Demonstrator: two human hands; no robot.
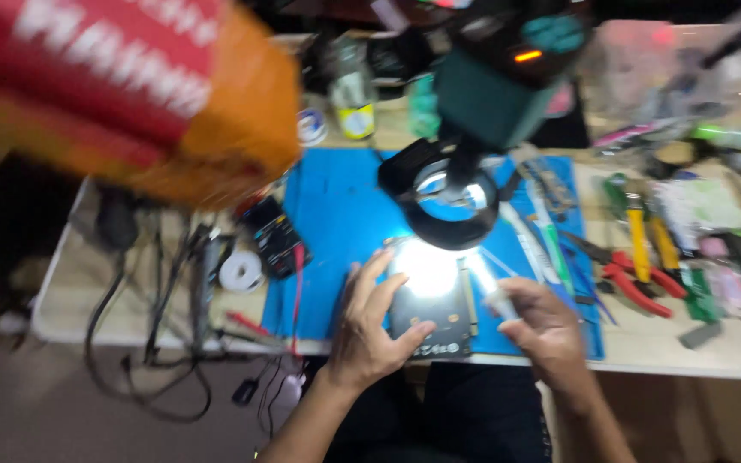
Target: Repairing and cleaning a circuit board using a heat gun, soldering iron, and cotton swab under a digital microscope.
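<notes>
flat dark rectangular board [431, 304] lies near the front edge of the blue mat [336, 214], directly under the ring light [449, 199]. its upper half is washed out white by the glare; the lower half reads dark with small pale markings, too blurred to make out. surface looks hard and flat, corners square.

left hand [370, 330] rests on the board's left edge, fingers spread and lying loosely, thumb tip touching the lower part of the board; not clenched around anything. right hand [546, 330] sits just right of the board, fingers curled closed on a small white tool [497, 298] whose pale tip points toward the board.

mat is smooth, matte, rectangular, on a light wooden table [70, 291]. ring light is a black circular hoop hanging from a dark green microscope head [495, 81] above. right of the mat: pliers [636, 283] with red handles, yellow-handled tools beside them. left of the mat: a black meter [274, 236], a white tape roll [241, 271], tangled black cables [160, 291]. a blurred red-and-orange object [130, 86] fills the upper left.
</notes>
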